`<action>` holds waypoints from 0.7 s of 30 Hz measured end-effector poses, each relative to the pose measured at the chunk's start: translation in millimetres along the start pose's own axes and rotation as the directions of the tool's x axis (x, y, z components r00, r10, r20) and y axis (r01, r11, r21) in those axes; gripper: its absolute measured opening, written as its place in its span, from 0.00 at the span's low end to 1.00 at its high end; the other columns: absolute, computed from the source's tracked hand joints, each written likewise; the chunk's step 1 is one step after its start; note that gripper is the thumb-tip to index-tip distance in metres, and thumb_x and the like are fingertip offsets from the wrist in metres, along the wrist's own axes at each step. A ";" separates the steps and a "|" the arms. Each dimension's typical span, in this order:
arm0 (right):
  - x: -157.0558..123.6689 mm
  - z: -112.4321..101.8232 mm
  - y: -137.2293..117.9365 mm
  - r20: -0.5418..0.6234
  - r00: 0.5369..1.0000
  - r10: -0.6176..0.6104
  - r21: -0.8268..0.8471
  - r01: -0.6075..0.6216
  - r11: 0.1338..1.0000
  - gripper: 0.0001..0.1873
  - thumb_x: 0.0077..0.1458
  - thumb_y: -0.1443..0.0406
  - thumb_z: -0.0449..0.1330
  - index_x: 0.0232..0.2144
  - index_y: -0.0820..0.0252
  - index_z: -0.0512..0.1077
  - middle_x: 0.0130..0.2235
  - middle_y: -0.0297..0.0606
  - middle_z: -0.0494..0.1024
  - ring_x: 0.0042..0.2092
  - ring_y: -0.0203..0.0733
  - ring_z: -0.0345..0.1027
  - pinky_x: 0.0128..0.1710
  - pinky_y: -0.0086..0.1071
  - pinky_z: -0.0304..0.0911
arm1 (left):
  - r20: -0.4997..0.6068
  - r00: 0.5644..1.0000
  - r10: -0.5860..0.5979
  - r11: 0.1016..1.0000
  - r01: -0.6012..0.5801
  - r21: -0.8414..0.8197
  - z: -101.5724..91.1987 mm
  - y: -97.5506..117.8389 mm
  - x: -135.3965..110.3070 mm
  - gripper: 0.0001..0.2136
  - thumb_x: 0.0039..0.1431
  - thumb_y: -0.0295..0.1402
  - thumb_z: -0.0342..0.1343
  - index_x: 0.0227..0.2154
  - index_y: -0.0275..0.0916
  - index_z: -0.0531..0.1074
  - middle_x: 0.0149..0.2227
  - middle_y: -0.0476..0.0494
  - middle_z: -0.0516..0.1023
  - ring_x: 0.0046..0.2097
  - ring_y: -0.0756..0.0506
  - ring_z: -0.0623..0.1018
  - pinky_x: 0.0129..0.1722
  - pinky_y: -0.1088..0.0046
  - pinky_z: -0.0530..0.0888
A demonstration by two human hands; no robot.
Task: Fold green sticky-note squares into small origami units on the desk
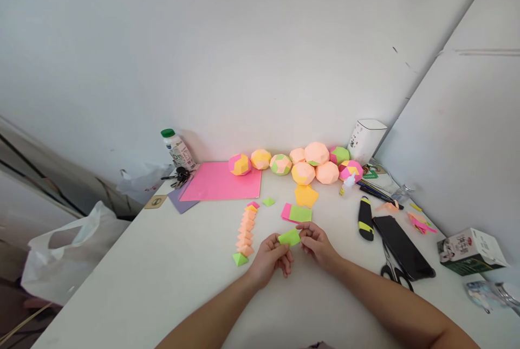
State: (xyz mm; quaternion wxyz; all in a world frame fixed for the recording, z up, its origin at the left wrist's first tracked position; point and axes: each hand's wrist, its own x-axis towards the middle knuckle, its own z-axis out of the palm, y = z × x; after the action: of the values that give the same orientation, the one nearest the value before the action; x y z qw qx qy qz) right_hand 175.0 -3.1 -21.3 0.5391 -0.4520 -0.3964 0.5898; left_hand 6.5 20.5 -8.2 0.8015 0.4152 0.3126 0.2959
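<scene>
A small green paper slip (288, 237) is held up between my two hands above the white table. My left hand (268, 260) pinches its left edge, and my right hand (318, 243) grips its right end between thumb and finger. Just beyond lies a pile of pink and green paper slips (299, 213). To the left, a row of folded peach paper pieces (246, 227) runs down to a folded green piece (239, 259). Another small green piece (268, 201) lies apart, near a yellow-orange paper shape (306, 195).
Several faceted paper balls (317, 154) line the wall. A pink sheet (223, 182) and a green-capped bottle (179, 149) stand back left. On the right are a cutter (365, 219), scissors (395, 272), a black phone (403, 247) and a milk carton (471, 251).
</scene>
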 end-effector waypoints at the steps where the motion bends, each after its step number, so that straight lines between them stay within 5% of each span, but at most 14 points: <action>1: -0.3 0.2 -0.1 0.012 1.000 -0.007 -0.005 0.007 1.000 0.13 0.47 0.65 0.59 0.37 0.60 0.66 0.22 0.25 0.63 0.20 0.28 0.55 0.19 0.24 0.49 | 0.006 1.000 0.001 1.000 -0.001 -0.008 -0.4 0.1 0.1 0.13 0.51 0.37 0.58 0.30 0.38 0.58 0.21 0.49 0.74 0.16 0.51 0.71 0.13 0.79 0.66; 7: -3.3 4.2 -2.4 0.117 0.993 -0.015 -0.151 0.033 0.988 0.13 0.50 0.57 0.61 0.30 0.61 0.67 0.22 0.28 0.66 0.20 0.29 0.57 0.20 0.26 0.53 | 0.040 0.999 0.003 0.999 -0.002 -0.039 -1.9 -1.0 0.6 0.13 0.52 0.38 0.58 0.31 0.38 0.59 0.23 0.49 0.74 0.17 0.51 0.72 0.14 0.78 0.67; 21: -3.8 1.9 -1.7 0.083 0.996 0.024 -0.200 -0.007 0.980 0.16 0.52 0.55 0.58 0.25 0.60 0.63 0.21 0.29 0.70 0.18 0.29 0.59 0.18 0.24 0.53 | 0.017 0.999 0.045 0.998 -0.044 -0.052 -3.8 -6.4 2.4 0.14 0.55 0.39 0.56 0.26 0.39 0.56 0.23 0.50 0.75 0.17 0.52 0.71 0.13 0.78 0.67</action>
State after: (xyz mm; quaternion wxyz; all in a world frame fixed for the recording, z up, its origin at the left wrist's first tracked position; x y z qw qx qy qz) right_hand 173.6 -6.6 -18.7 0.4692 -0.4812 -0.4725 0.5701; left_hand 6.6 21.0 -16.0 0.8081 0.4038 0.2882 0.3177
